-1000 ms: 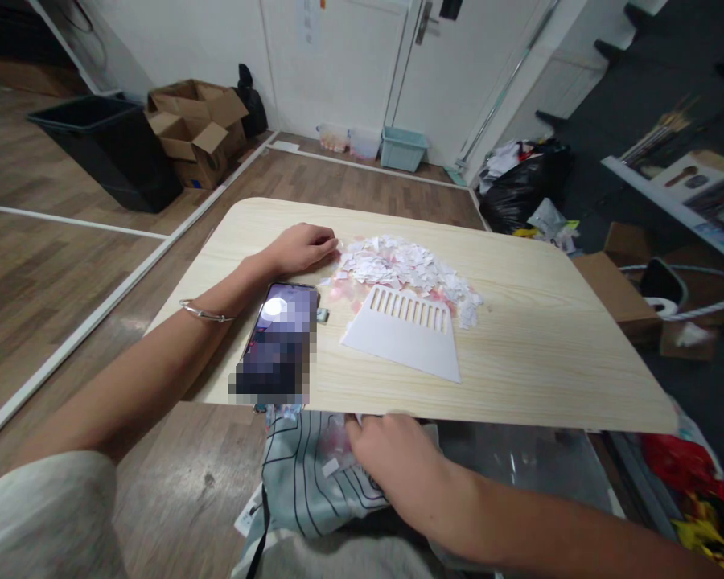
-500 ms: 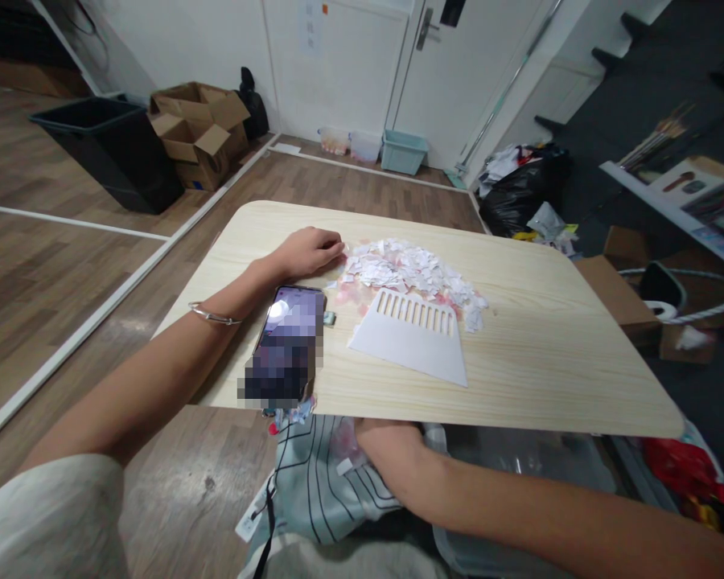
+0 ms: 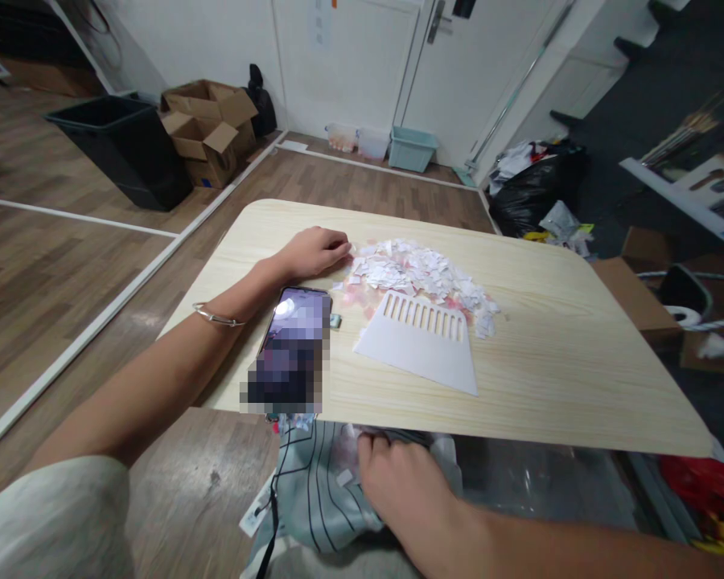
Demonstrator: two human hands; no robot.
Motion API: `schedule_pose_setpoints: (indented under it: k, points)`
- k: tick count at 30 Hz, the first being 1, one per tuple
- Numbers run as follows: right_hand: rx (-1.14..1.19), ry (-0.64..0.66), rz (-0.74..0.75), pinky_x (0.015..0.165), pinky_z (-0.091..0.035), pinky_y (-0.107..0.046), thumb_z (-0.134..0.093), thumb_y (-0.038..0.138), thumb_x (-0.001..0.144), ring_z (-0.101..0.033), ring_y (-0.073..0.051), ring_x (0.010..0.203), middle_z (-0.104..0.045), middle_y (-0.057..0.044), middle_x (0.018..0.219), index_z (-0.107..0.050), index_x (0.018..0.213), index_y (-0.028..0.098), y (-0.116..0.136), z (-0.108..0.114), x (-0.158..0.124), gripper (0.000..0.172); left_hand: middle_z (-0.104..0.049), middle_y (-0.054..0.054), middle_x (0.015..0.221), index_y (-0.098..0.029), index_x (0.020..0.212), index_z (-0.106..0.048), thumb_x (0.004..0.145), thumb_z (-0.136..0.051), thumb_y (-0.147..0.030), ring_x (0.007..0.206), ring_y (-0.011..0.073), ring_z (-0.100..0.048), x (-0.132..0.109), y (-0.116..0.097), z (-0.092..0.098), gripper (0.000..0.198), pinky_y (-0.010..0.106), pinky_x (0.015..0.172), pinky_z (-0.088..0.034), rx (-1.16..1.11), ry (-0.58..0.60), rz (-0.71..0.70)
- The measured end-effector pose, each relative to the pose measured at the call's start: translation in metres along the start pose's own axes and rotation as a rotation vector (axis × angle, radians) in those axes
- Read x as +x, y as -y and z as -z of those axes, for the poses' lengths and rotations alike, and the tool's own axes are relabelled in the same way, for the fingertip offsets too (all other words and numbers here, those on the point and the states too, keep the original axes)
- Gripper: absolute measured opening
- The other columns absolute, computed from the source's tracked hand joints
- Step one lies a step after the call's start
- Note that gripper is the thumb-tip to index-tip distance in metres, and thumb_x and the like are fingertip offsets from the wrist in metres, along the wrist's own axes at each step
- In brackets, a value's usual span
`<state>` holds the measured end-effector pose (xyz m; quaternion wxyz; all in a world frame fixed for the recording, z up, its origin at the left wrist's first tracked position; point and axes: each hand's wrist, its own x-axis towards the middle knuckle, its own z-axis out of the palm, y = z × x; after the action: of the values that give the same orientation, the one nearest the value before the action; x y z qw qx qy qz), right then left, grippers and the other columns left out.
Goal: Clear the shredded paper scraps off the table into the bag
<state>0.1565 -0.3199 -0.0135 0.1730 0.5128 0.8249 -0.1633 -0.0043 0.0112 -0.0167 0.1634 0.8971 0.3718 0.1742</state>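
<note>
Your left hand (image 3: 314,251) rests loosely curled on the table (image 3: 549,362), fingertips touching the one pile of paper scraps (image 3: 422,273); I cannot tell whether it pinches any. One white scraper (image 3: 419,350) and one phone (image 3: 290,346) lie just beside the pile. Below the table's near edge, your right hand (image 3: 398,482) clutches the striped cloth (image 3: 314,490).

Thin silver bangle (image 3: 217,316), pale short sleeve (image 3: 48,515)
</note>
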Motion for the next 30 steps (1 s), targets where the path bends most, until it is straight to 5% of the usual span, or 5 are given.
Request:
schedule_pose_setpoints:
  k: [4, 9, 16, 27, 30]
  points:
    - [-0.044, -0.007, -0.008, 0.061, -0.07, -0.036, -0.059, -0.008, 0.096, -0.09, -0.031, 0.078, -0.09, -0.014, 0.098, -0.079, 0.116, 0.016, -0.018, 0.027, -0.04, 0.037, -0.074, 0.009, 0.076, -0.02, 0.085, -0.075, 0.104, -0.051, -0.046, 0.066, 0.022, -0.057, 0.001, 0.002, -0.001, 0.041, 0.036, 0.068, -0.034, -0.007, 0.001, 0.003]
    - [0.165, -0.44, -0.133, 0.044, -0.052, -0.031, -0.049, 0.009, 0.106, -0.078, -0.021, 0.049, -0.079, 0.003, 0.068, -0.064, 0.089, 0.032, -0.077, 0.023, -0.095, 0.033, -0.07, 0.007, 0.074, -0.02, 0.083, -0.073, 0.104, -0.052, -0.049, 0.066, 0.0217, -0.055, 0.001, 0.002, -0.002, 0.041, 0.036, 0.068, -0.034, -0.019, 0.001, 0.009]
    - [0.343, -0.166, -0.506, 0.06, -0.06, -0.041, -0.049, 0.027, 0.105, -0.088, -0.031, 0.07, -0.083, -0.005, 0.073, -0.064, 0.085, 0.034, -0.11, -0.014, -0.128, 0.026, -0.07, 0.008, 0.074, -0.021, 0.084, -0.075, 0.106, -0.051, -0.045, 0.067, 0.0222, -0.056, 0.0, 0.002, -0.002, 0.04, 0.038, 0.071, -0.038, -0.037, 0.009, 0.023]
    - [0.175, 0.211, -0.025, 0.085, -0.07, -0.039, -0.057, -0.009, 0.098, -0.09, -0.033, 0.109, -0.089, -0.017, 0.133, -0.082, 0.131, 0.018, -0.011, 0.018, -0.028, 0.049, -0.073, 0.009, 0.077, -0.021, 0.082, -0.071, 0.105, -0.051, -0.045, 0.069, 0.0223, -0.058, -0.001, -0.002, 0.0, 0.039, 0.037, 0.069, -0.036, -0.03, -0.013, 0.018]
    - [0.134, 0.249, -0.025, 0.089, -0.071, -0.038, -0.059, -0.008, 0.103, -0.09, -0.032, 0.11, -0.09, -0.019, 0.119, -0.085, 0.124, 0.011, -0.009, 0.017, -0.001, 0.037, -0.071, 0.009, 0.076, -0.021, 0.081, -0.07, 0.104, -0.05, -0.045, 0.069, 0.0225, -0.057, -0.001, -0.001, -0.001, 0.039, 0.037, 0.07, -0.035, -0.034, -0.014, 0.015]
